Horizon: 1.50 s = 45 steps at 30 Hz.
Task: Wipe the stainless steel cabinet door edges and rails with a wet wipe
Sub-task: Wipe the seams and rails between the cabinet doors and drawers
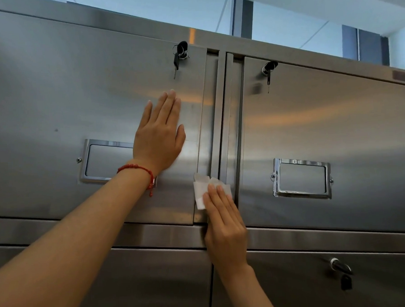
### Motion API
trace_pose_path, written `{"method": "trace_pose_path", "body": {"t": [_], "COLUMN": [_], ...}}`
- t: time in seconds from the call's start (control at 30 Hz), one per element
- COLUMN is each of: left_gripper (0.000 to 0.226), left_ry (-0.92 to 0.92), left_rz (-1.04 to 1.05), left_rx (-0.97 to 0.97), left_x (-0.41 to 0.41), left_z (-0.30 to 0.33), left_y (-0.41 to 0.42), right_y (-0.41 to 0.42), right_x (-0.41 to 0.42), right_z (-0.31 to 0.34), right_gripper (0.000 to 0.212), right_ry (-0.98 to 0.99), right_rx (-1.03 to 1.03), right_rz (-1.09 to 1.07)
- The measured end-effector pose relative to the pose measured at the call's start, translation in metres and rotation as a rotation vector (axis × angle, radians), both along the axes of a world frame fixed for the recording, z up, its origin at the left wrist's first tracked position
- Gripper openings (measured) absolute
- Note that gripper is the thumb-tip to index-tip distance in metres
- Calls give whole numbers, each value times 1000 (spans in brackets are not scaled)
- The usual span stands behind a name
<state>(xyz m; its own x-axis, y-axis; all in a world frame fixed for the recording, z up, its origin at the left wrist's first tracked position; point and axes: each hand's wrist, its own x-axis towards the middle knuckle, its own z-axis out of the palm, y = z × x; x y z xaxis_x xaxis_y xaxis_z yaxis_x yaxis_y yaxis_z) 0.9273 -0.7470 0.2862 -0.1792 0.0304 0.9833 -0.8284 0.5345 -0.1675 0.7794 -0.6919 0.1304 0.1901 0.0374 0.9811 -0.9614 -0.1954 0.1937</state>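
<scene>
A stainless steel cabinet fills the view, with an upper left door point(64, 94) and an upper right door point(336, 123). Between them runs a vertical rail point(220, 110). My left hand point(159, 136) lies flat on the left door with its fingers straight, a red bracelet on the wrist. My right hand point(224, 222) presses a white wet wipe point(201, 188) with straight fingers against the lower right edge of the left door, beside the rail. The hand covers part of the wipe.
Keys hang from the lock of the left door point(180, 53) and from the lock of the right door point(268, 69). Each door carries a chrome label holder point(301, 178). A horizontal rail point(318, 238) runs below, with lower doors and another lock point(338, 266).
</scene>
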Motion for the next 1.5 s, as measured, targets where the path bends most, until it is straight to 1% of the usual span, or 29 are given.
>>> {"method": "trace_pose_path", "body": {"t": [0.3, 0.5, 0.73, 0.9, 0.97, 1.07, 1.17, 1.2, 1.3, 1.33, 1.5], "left_gripper": [54, 56, 49, 50, 52, 52, 50, 50, 50, 50, 49], "left_ry": [-59, -84, -133, -149, -165, -183, -189, -185, -177, -174, -155], "left_rz": [34, 14, -106, -171, -179, -176, -159, -155, -138, -127, -97], "left_rx": [49, 109, 123, 141, 149, 159, 167, 172, 212, 221, 288], "left_x": [3, 6, 8, 3, 2, -1, -2, -3, -7, -9, -23], "left_z": [-2, -24, -51, -72, -82, -99, -114, -119, -135, -140, -169], "left_y": [2, 13, 40, 55, 58, 61, 66, 68, 76, 79, 102], "right_y": [11, 22, 39, 52, 56, 64, 74, 77, 89, 94, 117], "right_x": [-2, 0, 10, 13, 11, 9, 4, 2, -4, -6, -20], "right_z": [-6, -2, -2, -8, -13, -20, -25, -27, -32, -34, -52], "right_gripper": [48, 47, 45, 44, 40, 27, 27, 27, 45, 47, 49], "right_ry": [11, 18, -39, -48, -47, -54, -59, -59, -72, -70, -92], "right_rx": [36, 77, 45, 33, 35, 10, 13, 19, 62, 67, 79], "right_rz": [4, -21, -45, -65, -75, -86, -82, -79, -59, -50, 1]}}
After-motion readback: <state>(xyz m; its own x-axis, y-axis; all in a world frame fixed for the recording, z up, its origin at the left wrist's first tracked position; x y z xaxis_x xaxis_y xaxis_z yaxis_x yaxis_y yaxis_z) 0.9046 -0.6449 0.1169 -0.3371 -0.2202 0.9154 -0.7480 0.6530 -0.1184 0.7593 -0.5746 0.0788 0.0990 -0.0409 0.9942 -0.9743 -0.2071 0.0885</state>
